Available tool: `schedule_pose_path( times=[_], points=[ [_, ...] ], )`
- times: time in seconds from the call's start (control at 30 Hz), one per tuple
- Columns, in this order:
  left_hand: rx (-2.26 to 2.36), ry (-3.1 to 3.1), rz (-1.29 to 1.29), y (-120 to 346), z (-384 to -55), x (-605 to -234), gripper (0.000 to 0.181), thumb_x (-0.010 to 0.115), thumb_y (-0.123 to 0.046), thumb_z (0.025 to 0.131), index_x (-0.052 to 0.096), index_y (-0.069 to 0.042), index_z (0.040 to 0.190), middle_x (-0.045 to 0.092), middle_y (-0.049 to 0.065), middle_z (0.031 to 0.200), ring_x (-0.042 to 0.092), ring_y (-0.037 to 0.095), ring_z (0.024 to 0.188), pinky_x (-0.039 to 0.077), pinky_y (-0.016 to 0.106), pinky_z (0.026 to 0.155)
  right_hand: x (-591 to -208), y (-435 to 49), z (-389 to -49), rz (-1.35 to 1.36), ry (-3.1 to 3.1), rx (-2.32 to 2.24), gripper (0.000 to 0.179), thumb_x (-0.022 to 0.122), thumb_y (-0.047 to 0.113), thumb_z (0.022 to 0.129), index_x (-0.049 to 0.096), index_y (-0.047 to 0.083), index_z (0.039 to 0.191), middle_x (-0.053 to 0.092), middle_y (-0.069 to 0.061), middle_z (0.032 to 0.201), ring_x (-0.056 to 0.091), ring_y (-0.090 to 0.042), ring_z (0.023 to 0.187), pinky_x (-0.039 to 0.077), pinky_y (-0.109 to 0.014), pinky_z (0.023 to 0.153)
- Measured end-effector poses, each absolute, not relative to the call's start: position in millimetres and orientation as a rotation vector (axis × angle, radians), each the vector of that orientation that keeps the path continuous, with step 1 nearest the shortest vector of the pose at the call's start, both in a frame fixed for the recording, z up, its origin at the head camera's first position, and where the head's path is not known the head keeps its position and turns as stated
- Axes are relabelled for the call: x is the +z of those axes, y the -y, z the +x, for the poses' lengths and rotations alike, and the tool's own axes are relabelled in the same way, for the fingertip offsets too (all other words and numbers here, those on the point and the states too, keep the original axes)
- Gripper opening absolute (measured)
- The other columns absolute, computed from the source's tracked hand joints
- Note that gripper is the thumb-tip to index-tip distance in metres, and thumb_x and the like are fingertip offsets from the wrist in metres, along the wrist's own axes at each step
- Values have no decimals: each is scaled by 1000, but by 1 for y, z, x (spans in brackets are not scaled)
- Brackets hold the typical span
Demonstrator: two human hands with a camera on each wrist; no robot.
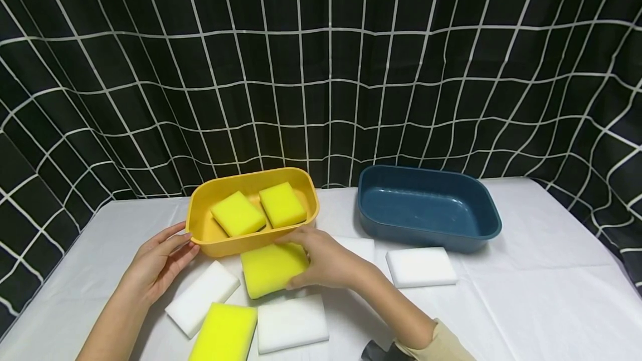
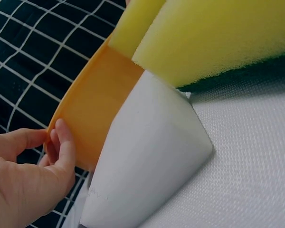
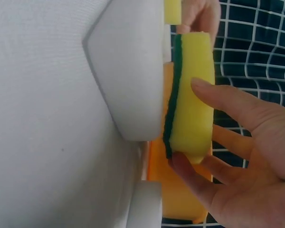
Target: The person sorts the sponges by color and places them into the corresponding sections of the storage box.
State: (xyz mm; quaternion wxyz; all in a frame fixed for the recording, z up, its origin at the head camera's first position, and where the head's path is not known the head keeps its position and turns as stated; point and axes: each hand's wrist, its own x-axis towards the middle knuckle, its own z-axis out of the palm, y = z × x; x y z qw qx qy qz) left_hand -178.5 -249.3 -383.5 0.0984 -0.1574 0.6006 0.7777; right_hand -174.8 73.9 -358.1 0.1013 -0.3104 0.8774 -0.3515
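Note:
My right hand (image 1: pixel 326 258) grips a yellow sponge (image 1: pixel 271 272) with a dark green scouring side, just in front of the yellow bin (image 1: pixel 230 248). In the right wrist view, thumb and fingers hold this sponge (image 3: pixel 194 95) at one end, tilted on edge. My left hand (image 1: pixel 157 261) pinches the bin's left end at the rim, also visible in the left wrist view. Inside that bin lie two yellow sponges, one on the left (image 1: pixel 238 213) and one on the right (image 1: pixel 282 205).
A dark blue bin (image 1: pixel 426 233) stands at the right. Several white foam blocks lie about, including one (image 1: pixel 203 297) by my left hand, one (image 1: pixel 292 325) in front and one (image 1: pixel 421 267) before the blue bin. Another yellow sponge (image 1: pixel 224 333) lies near the front. Behind hangs a black gridded cloth (image 1: pixel 346 99).

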Motion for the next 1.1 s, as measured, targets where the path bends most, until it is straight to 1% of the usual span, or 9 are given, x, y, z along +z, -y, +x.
schedule_pose_path(
  times=[0.37, 0.47, 0.6, 0.73, 0.83, 1.0, 1.1],
  points=[
    [2302, -1769, -467, 249, -179, -384, 68, 52, -7, 110, 17, -9, 169, 44, 10, 137, 65, 6, 103, 58, 20, 100, -352, -75, -171, -915, -2591, -1041, 70, 91, 7, 79, 63, 3, 143, 59, -16, 147, 52, -36, 136, 44, -55, 118],
    [2303, -1769, -474, 249, -179, -384, 68, 51, -7, 110, 17, -9, 169, 43, 10, 138, 64, 6, 102, 58, 20, 100, -350, -75, -170, -925, -2600, -1038, 70, 91, 7, 79, 63, 4, 143, 60, -16, 146, 53, -35, 134, 46, -53, 116],
    [2305, -1769, -477, 249, -179, -384, 68, 51, -6, 110, 17, -9, 169, 43, 11, 137, 64, 5, 101, 58, 20, 100, -346, -77, -170, -938, -2613, -1032, 70, 92, 9, 79, 64, 5, 143, 61, -16, 145, 55, -32, 127, 51, -45, 107],
    [2307, -1766, -477, 250, -179, -384, 68, 51, -6, 110, 17, -9, 169, 45, 10, 135, 65, 6, 101, 58, 20, 100, -342, -78, -169, -935, -2619, -1041, 71, 93, 13, 79, 64, 6, 144, 61, -16, 143, 56, -28, 118, 55, -33, 92],
    [2308, -1765, -473, 250, -179, -384, 68, 51, -6, 110, 17, -9, 169, 46, 9, 134, 65, 6, 101, 58, 20, 100, -339, -79, -169, -934, -2620, -1062, 71, 94, 15, 79, 64, 6, 143, 61, -16, 140, 57, -25, 113, 57, -27, 86],
    [2305, -1772, -469, 250, -179, -384, 68, 50, -6, 111, 17, -8, 169, 46, 8, 133, 64, 6, 102, 58, 20, 100, -335, -81, -168, -945, -2636, -1094, 69, 94, 14, 79, 65, 5, 141, 62, -14, 137, 58, -24, 112, 58, -24, 85],
    [2304, -1773, -467, 250, -179, -384, 67, 50, -6, 111, 17, -8, 169, 46, 8, 133, 65, 6, 102, 58, 20, 100, -333, -82, -168, -946, -2649, -1108, 68, 93, 14, 79, 65, 5, 141, 62, -14, 137, 58, -23, 110, 60, -26, 85]
  ],
)
